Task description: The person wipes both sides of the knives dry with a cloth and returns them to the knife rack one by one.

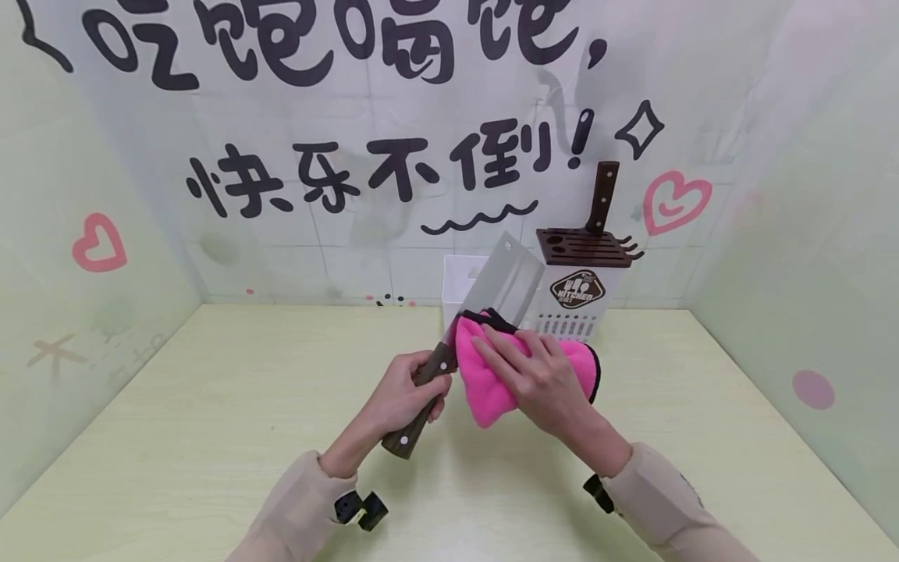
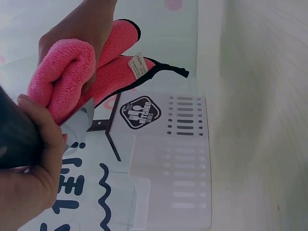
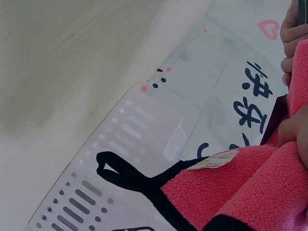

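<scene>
My left hand (image 1: 403,398) grips the dark wooden handle of a cleaver (image 1: 504,273), its broad steel blade slanting up and away to the right. A pink towel (image 1: 485,390) with black trim is folded over the lower part of the blade, near the handle. Its folds bunch thickly by the blade in the left wrist view. My right hand (image 1: 544,382) holds the towel there, fingers laid across the cloth and thumb on its other side. A pale label (image 3: 214,160) and a black loop (image 3: 122,172) show on the towel in the right wrist view.
Behind the cleaver stands a white slotted knife holder (image 1: 614,289) with a brown top; a brown-handled tool stands in it. A white open compartment (image 1: 455,281) adjoins on the left. The pale wooden table (image 1: 232,406) meets printed walls at the back and sides.
</scene>
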Motion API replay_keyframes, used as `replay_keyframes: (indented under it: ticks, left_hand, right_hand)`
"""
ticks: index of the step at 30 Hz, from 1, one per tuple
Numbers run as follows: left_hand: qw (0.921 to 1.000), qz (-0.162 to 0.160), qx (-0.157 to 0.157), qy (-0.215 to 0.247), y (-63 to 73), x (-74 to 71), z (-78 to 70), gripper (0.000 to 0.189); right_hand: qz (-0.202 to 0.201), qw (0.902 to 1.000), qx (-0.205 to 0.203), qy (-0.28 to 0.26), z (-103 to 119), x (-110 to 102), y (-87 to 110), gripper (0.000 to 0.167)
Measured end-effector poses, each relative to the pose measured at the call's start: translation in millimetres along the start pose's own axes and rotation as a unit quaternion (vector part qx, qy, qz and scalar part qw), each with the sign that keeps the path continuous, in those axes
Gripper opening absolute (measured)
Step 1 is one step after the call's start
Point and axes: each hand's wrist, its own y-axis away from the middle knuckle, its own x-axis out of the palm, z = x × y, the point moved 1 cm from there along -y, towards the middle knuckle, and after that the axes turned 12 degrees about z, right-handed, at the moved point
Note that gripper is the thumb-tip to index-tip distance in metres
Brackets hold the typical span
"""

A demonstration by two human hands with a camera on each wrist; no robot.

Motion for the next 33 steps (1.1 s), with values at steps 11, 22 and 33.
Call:
replay_keyframes:
  ticks: [11,22,33]
  left_hand:
    - [0.9983,-0.016,-0.014,0.054,-2.4,3.7,-2.3,0.032]
    - [0.9974,-0.028,-0.022,0.062,-4.3,4.9,-0.3,0.047]
    - [0.9987,-0.031,-0.006,0.04,-5.1,6.2,0.2,0.043]
  right_hand:
    - [0.003,0.9995,0.013,-0.027,6,-4,-7.0,0.059]
    - [-0.005,0.9971,0.023,-0.072,9,-4,-11.5,0.065]
    - [0.029,0.9909,0.048,-0.122,12,-11,-16.6,0.065]
